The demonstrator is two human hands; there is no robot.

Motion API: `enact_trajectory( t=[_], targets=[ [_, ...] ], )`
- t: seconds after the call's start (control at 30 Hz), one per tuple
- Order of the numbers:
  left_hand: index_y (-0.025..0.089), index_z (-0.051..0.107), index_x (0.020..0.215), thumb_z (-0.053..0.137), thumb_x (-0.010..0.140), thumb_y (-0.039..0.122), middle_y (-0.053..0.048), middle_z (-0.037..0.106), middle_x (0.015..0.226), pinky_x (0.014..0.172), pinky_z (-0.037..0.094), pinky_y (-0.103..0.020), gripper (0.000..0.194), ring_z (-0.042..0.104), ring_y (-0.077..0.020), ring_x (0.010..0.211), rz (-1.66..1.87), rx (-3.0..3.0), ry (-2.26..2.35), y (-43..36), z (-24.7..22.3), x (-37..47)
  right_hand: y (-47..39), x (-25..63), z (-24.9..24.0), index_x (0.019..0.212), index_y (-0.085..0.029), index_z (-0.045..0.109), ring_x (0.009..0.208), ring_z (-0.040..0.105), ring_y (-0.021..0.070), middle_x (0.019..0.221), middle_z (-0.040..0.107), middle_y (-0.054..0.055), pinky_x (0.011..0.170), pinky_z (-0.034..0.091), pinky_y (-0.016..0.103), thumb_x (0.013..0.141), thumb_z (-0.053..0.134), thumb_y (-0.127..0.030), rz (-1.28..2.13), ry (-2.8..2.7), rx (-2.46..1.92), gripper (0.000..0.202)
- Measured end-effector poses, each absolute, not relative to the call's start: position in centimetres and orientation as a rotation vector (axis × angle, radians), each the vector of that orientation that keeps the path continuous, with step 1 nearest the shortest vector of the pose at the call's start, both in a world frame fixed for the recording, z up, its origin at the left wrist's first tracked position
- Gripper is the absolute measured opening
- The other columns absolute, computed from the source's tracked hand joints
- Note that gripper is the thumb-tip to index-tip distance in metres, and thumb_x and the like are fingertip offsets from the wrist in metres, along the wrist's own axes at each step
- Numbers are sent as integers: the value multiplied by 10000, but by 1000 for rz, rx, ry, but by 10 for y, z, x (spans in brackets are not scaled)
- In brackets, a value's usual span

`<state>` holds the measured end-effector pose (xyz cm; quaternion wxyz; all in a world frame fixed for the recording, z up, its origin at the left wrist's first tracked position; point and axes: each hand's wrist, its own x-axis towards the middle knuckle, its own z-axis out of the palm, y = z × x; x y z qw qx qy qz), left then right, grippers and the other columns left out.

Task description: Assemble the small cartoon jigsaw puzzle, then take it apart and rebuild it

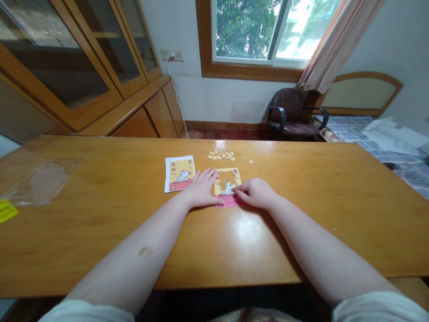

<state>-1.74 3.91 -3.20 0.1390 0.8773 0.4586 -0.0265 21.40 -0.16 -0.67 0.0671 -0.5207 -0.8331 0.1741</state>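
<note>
A partly assembled jigsaw puzzle lies on the wooden table, pink along its bottom and yellow round its edges. A white cartoon animal shows in its middle, and bare table shows through a gap above that. My left hand rests flat with fingers spread, its fingertips and thumb at the puzzle's left side. At the right side, my right hand has thumb and forefinger pinched on a small puzzle piece beside the animal figure; the fingers hide most of it. Several loose puzzle pieces lie beyond the puzzle.
A printed reference picture lies left of the puzzle. One single piece sits apart at the back right. A clear plastic bag and a yellow label are at the table's left. Beyond the table stands an office chair.
</note>
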Motion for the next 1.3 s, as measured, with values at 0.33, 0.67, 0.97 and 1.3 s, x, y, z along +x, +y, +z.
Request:
enact_trajectory(
  t=[0.33,0.67,0.97,1.3],
  targets=[
    [179,104,1533,492,624,848,-124,64,1595,1168,44,-521,1193,58,-355,1459,-87,2544,1328,39,-32,-17,0,214,-10,1123,-280,713,877,685,186,1011,747,43,763,469,269,897,474,-347,406,-2506,-1587,336],
    [171,106,1533,496,634,835,-115,67,1596,1171,38,-521,1183,56,-353,1459,-80,2539,1332,40,-34,-18,1,213,-11,1138,-282,704,884,683,191,1012,745,42,771,473,274,904,473,-354,416,-2490,-1609,337],
    [137,105,1531,476,633,844,-111,47,1596,1175,44,-526,1201,53,-342,1462,-99,2539,1330,39,-32,-18,3,215,-15,1113,-267,708,939,676,193,1055,736,37,788,465,275,930,421,-369,357,-2411,-1681,355],
    [147,100,1532,473,625,857,-119,55,1596,1172,49,-523,1211,57,-349,1460,-94,2553,1333,40,-34,-18,4,212,-15,1177,-234,677,857,638,186,941,705,74,776,437,276,932,453,-351,292,-2489,-1525,352]
  ],
)
